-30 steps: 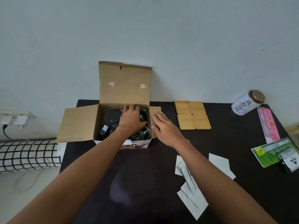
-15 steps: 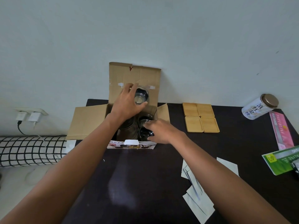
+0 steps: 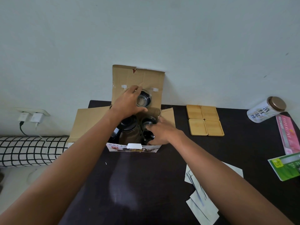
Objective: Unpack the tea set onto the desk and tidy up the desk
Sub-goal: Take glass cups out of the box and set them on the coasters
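An open cardboard box (image 3: pixel 90 122) stands at the back of the dark desk (image 3: pixel 146 184), its lid flap up against the wall. My left hand (image 3: pixel 128 103) holds a clear glass cup (image 3: pixel 144 99) lifted above the box, its mouth facing me. My right hand (image 3: pixel 159 132) reaches into the right side of the box and grips another glass cup (image 3: pixel 148 123) there. A glass teapot with a black lid (image 3: pixel 128 125) sits in the box's left part, partly hidden by my left forearm.
Four square wooden coasters (image 3: pixel 205 122) lie right of the box. A white tin (image 3: pixel 266 112) lies at the back right beside a pink box (image 3: pixel 288 133) and a green packet (image 3: pixel 285 166). White sachets (image 3: pixel 201 203) are scattered near the front. Wall plugs (image 3: pixel 30 117) are at the left.
My left hand has lifted a glass cup out of the box and holds it above. My right hand moved from the box's edge down onto a cup inside.
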